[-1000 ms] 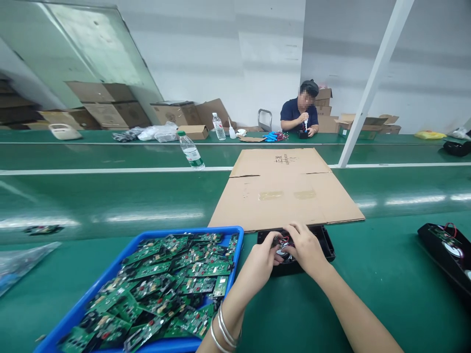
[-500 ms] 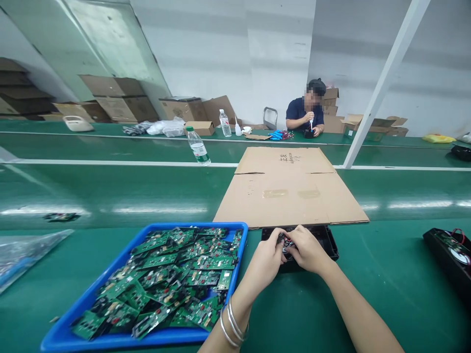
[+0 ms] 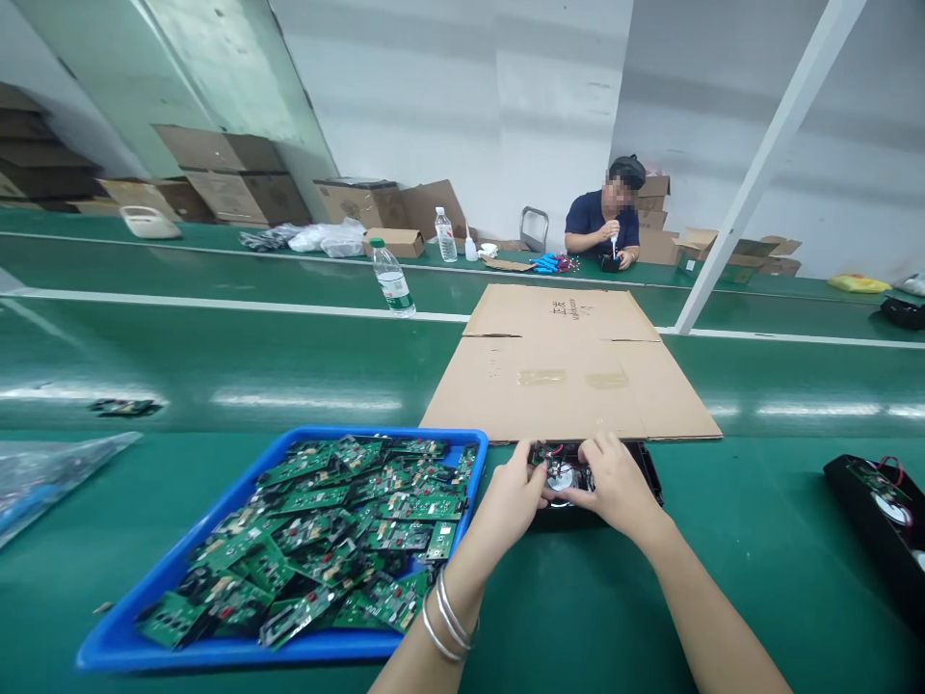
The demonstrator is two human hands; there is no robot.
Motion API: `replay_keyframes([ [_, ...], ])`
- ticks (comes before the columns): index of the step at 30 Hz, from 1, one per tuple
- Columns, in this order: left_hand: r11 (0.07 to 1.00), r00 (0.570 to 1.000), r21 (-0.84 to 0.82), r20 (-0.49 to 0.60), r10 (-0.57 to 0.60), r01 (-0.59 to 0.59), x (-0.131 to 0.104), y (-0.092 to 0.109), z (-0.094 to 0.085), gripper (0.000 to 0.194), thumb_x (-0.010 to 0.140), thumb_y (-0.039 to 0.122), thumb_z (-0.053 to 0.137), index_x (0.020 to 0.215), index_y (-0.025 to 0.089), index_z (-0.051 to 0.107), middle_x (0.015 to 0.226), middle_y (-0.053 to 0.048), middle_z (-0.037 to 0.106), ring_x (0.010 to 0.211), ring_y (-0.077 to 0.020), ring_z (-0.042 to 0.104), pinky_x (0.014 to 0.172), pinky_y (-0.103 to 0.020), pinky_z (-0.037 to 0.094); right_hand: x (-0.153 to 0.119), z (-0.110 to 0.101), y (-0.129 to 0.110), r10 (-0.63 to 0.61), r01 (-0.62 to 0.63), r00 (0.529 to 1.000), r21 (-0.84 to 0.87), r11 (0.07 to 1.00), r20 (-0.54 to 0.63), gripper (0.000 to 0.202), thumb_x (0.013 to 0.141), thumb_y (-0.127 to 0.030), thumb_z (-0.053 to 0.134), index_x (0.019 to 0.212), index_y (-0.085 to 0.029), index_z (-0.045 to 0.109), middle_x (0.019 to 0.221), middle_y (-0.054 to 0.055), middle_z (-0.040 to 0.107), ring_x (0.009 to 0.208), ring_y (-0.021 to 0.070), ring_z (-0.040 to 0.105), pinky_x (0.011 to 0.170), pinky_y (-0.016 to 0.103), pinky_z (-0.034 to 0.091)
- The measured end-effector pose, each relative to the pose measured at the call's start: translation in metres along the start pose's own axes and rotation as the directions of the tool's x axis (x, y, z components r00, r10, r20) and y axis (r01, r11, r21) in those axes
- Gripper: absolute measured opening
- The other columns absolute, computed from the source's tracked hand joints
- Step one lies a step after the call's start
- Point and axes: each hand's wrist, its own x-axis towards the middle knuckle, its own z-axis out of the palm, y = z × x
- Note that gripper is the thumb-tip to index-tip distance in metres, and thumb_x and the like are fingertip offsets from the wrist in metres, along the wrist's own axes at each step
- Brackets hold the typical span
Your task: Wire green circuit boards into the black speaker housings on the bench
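Observation:
A black speaker casing (image 3: 574, 520) lies open on the green table in front of me, partly hidden under both hands. Inside it a round silver-white speaker back (image 3: 561, 477) shows, with red and dark wires beside it. At the casing's left end my left hand (image 3: 512, 493) is closed, thumb and fingers pinching the edge of a small circuit board (image 3: 537, 455). My right hand (image 3: 622, 490) grips the casing from the right, fingers curled over the far side and thumb stretched under the speaker. What lies beneath its fingers is hidden.
A blue tray (image 3: 271, 663) heaped with circuit boards stands at left. Flat cardboard (image 3: 564, 405) lies beyond the casing. At right rests another open speaker casing (image 3: 878, 520). A water bottle (image 3: 394, 284) stands farther back, and a person (image 3: 603, 217) works across the tables.
My hands have moved apart from a close pinch over the wires, exposing the round speaker back between them. The view has shifted slightly.

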Motion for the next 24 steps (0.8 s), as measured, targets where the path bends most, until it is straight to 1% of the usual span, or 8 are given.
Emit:
replay_keyframes([
  [2,1.0,1.0,-0.008,-0.008,-0.008,0.008,0.0,0.001,-0.002,0.025,0.083,0.017,0.039,0.108,0.017,0.044,0.063,-0.001,0.061,0.061,-0.0172,0.065,0.055,-0.026,0.053,-0.002,-0.005,-0.001,-0.095,0.098,0.989,-0.016,0.995,0.116,0.035,0.06,-0.035,0.078,0.074,-0.015,0.053,0.077,0.004,0.054,0.074,0.0192,0.048,0.061,0.03,0.039],
  [4,1.0,1.0,-0.012,-0.003,-0.01,0.01,0.0,0.002,-0.004,0.025,0.083,0.018,0.04,0.107,0.017,0.044,0.064,-0.001,0.06,0.061,-0.017,0.065,0.055,-0.025,0.053,-0.005,-0.004,-0.003,-0.16,0.171,0.966,-0.037,0.985,0.205,0.027,0.063,-0.031,0.077,0.068,-0.015,0.055,0.07,0.003,0.056,0.069,0.0182,0.049,0.057,0.029,0.037],
  [7,1.0,1.0,-0.016,0.025,-0.013,0.013,-0.001,0.002,-0.005,0.025,0.083,0.019,0.041,0.107,0.016,0.044,0.064,-0.001,0.061,0.061,-0.0174,0.065,0.055,-0.026,0.053,-0.014,0.007,-0.002,-0.203,0.227,0.956,-0.094,0.969,0.213,0.018,0.069,-0.024,0.071,0.064,-0.015,0.057,0.062,0.004,0.056,0.067,0.0189,0.051,0.056,0.029,0.035],
  [9,1.0,0.999,-0.003,0.044,-0.008,0.008,-0.001,0.002,-0.006,0.024,0.083,0.021,0.041,0.106,0.017,0.045,0.065,-0.002,0.062,0.061,-0.0178,0.065,0.056,-0.026,0.052,-0.022,0.018,0.0,-0.226,0.244,0.964,-0.132,0.961,0.142,0.015,0.072,-0.023,0.069,0.066,-0.015,0.057,0.065,0.005,0.056,0.069,0.0196,0.051,0.059,0.03,0.036],
  [12,1.0,0.999,0.025,0.054,0.009,-0.011,-0.001,0.002,-0.007,0.023,0.082,0.022,0.041,0.105,0.018,0.046,0.068,-0.004,0.063,0.063,-0.0188,0.065,0.057,-0.027,0.052,-0.036,0.033,0.005,-0.236,0.231,0.972,-0.182,0.956,-0.007,0.015,0.078,-0.024,0.062,0.068,-0.015,0.056,0.067,0.005,0.055,0.068,0.0183,0.05,0.059,0.03,0.037],
  [16,0.998,0.995,0.065,0.096,0.013,-0.02,-0.005,0.006,-0.009,0.024,0.081,0.022,0.042,0.104,0.018,0.045,0.066,-0.003,0.063,0.06,-0.0183,0.064,0.053,-0.025,0.05,-0.051,0.044,0.005,-0.246,0.22,0.953,-0.155,0.963,-0.177,0.025,0.089,-0.024,0.046,0.068,-0.014,0.056,0.061,0.004,0.053,0.061,0.0158,0.047,0.056,0.028,0.034],
  [20,0.992,0.977,0.129,0.211,-0.031,0.003,-0.013,0.013,-0.016,0.019,0.08,0.023,0.043,0.097,0.016,0.046,0.059,-0.001,0.059,0.054,-0.0168,0.062,0.043,-0.021,0.047,-0.062,0.049,-0.001,-0.269,0.249,0.928,-0.107,0.962,-0.259,0.023,0.09,-0.018,0.041,0.077,-0.013,0.058,0.064,0.005,0.056,0.06,0.0153,0.047,0.055,0.028,0.035],
  [24,0.984,0.964,0.178,0.262,-0.038,-0.009,-0.019,0.017,-0.02,0.02,0.077,0.025,0.046,0.095,0.016,0.046,0.059,-0.002,0.061,0.054,-0.0184,0.063,0.04,-0.02,0.045,-0.068,0.053,-0.003,-0.362,0.331,0.879,-0.148,0.932,-0.31,0.016,0.088,-0.011,0.043,0.084,-0.011,0.059,0.07,0.007,0.06,0.062,0.0163,0.05,0.054,0.029,0.038],
])
